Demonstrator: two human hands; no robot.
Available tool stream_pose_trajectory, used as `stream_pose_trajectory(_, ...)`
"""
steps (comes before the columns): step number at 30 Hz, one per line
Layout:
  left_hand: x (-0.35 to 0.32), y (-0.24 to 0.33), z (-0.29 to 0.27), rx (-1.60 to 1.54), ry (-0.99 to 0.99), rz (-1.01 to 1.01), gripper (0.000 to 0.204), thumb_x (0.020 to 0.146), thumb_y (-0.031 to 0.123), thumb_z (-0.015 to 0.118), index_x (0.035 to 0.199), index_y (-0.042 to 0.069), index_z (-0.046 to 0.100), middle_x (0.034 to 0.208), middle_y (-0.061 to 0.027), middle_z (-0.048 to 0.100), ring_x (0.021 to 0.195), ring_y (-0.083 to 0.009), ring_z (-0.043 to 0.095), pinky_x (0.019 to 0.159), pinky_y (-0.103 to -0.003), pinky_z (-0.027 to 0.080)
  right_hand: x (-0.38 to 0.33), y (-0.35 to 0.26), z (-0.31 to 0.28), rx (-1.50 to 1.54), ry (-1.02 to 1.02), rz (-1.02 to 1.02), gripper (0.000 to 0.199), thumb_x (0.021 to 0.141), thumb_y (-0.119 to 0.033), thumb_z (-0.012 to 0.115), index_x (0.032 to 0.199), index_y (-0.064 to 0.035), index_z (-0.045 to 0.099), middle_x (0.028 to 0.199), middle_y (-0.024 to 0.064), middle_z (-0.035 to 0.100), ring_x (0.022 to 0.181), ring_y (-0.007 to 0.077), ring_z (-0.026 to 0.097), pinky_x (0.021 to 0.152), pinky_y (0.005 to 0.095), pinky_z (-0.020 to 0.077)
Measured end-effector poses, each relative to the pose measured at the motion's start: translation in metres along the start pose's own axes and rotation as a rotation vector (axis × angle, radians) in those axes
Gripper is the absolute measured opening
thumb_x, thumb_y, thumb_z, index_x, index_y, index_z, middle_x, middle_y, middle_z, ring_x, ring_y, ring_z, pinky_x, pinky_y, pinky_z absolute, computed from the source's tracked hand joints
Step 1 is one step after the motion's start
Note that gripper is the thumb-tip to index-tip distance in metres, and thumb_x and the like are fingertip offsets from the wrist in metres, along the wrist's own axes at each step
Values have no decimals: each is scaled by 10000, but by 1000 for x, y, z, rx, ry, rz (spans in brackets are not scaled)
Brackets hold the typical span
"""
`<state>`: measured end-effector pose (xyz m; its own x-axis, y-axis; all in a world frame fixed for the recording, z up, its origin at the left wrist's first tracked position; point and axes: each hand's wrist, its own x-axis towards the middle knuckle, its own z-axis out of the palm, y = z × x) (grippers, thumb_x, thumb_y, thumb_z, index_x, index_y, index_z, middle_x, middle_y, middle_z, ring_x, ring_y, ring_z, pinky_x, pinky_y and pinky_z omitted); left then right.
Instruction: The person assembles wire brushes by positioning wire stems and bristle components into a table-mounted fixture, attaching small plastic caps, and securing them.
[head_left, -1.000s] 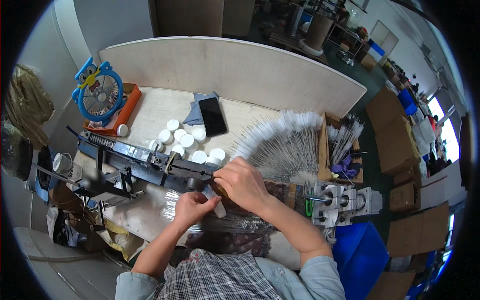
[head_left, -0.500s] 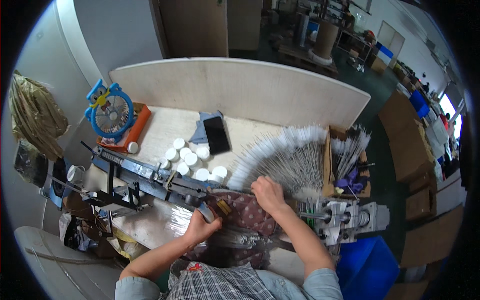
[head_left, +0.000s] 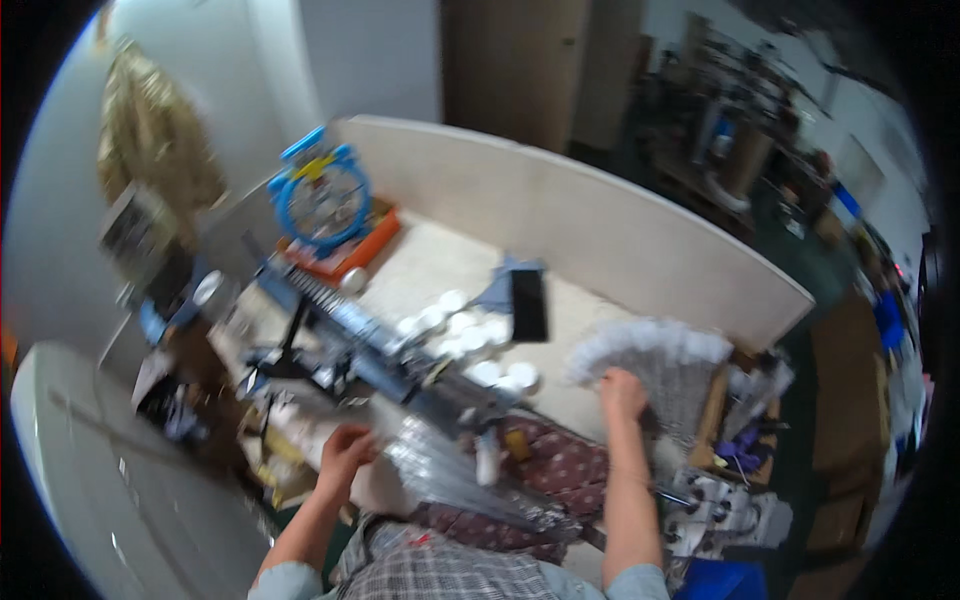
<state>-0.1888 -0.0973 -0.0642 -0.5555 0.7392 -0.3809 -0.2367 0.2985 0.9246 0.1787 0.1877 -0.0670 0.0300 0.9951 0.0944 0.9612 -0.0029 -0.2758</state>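
Left hand (head_left: 346, 455): fingers parted. Right hand (head_left: 623, 396): at one fanned wire bundle (head_left: 677, 352); I cannot tell whether its fingers grip. Present: one phone (head_left: 530, 306), one blue fan (head_left: 284, 208).

Blur hides whether the right fingers (head_left: 613, 383) hold anything; the lower edge crops a blue bin (head_left: 722, 581).

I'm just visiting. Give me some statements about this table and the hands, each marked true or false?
1. The right hand is nearer the spread of thin wires than the left hand is. True.
2. Several round white caps lie left of the dark phone. True.
3. The left hand holds the phone. False: the phone lies on the tabletop.
4. A round fan stands by the orange tray. True.
5. The fan is red. False: it is blue.
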Motion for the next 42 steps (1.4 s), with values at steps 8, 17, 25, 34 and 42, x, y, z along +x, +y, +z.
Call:
stream_pose_trajectory(8, 9, 0, -39, -510, 121, -146, 545, 855, 130, 665, 1322, 43, 398, 975, -80, 592, 747, -154, 609, 646, -253, 499, -40, -12, -25, 63, 103, -213, 161, 797, -116, 665, 948, -64, 685, 945, 153, 667, 901, 342, 633, 763, 444, 497)
stream_pose_trajectory(17, 19, -10, -90, -352, 641, 372, 520, 872, 74, 659, 1347, 34, 450, 1024, -82, 611, 747, -150, 647, 652, -242, 516, -131, -85, -45, 416, -69, -473, 251, 757, -135, 733, 985, -44, 677, 911, 130, 650, 873, 326, 633, 754, 407, 503)
stream_pose_trajectory(25, 4, -7, -1, -666, 125, -115, 433, 898, 352, 632, 1216, 80, 521, 986, -49, 650, 799, -173, 631, 644, -270, 478, -148, -90, -53, 191, -189, -437, 328, 716, -230, 774, 959, -41, 662, 939, 127, 645, 883, 332, 639, 750, 419, 508)
stream_pose_trajectory(34, 32, 20, 19, -484, -69, -295, 267, 890, 356, 623, 951, 96, 630, 812, 7, 639, 734, -103, 597, 685, -263, 464, -166, -61, -89, 139, -335, -491, 267, 733, -240, 780, 831, -25, 655, 809, 136, 631, 714, 346, 620, 615, 419, 487)
stream_pose_trajectory(42, 21, 8, 45, -449, 4, -3, 133, 827, 132, 559, 776, 29, 626, 700, -57, 615, 626, -133, 579, 592, -258, 452, -157, -52, -151, 481, 20, -638, 275, 761, 76, 609, 1019, 8, 674, 871, 153, 650, 812, 294, 645, 713, 333, 505)
